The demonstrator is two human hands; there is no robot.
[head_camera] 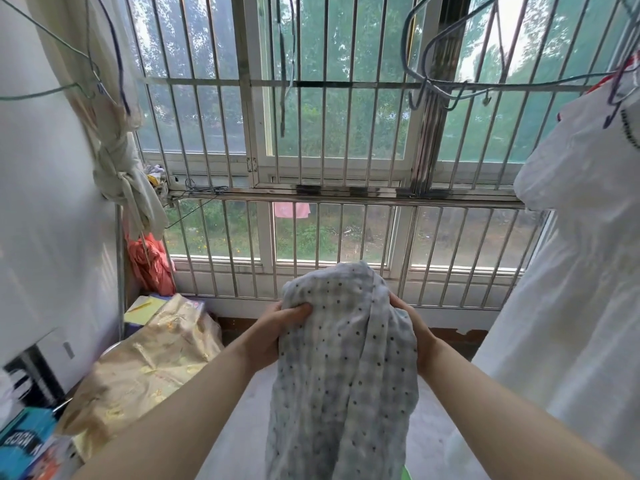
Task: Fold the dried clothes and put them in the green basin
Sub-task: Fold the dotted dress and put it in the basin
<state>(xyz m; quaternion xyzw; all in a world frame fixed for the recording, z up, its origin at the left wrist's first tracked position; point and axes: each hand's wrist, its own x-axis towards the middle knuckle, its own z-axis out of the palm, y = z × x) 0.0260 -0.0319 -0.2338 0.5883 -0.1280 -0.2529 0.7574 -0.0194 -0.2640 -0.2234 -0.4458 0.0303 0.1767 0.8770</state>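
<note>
1. Dotted checked cloth [346,358] hangs bunched at centre front, held up before the barred window [311,161]; its lower end drops out of view.
2. The left hand [273,330] grips the cloth's left edge with the thumb over the fabric. The right hand [417,337] clasps the right edge, most of its fingers hidden behind the folds.
3. A green sliver [406,474] shows by the cloth's bottom.
4. A white garment [571,271] hangs just right of the right arm, with wire hangers [450,88] overhead.
5. At left are a yellow patterned sheet [149,368], a red bag [152,268] and a blue box [24,441] whose white lettering is too cut off to read.
</note>
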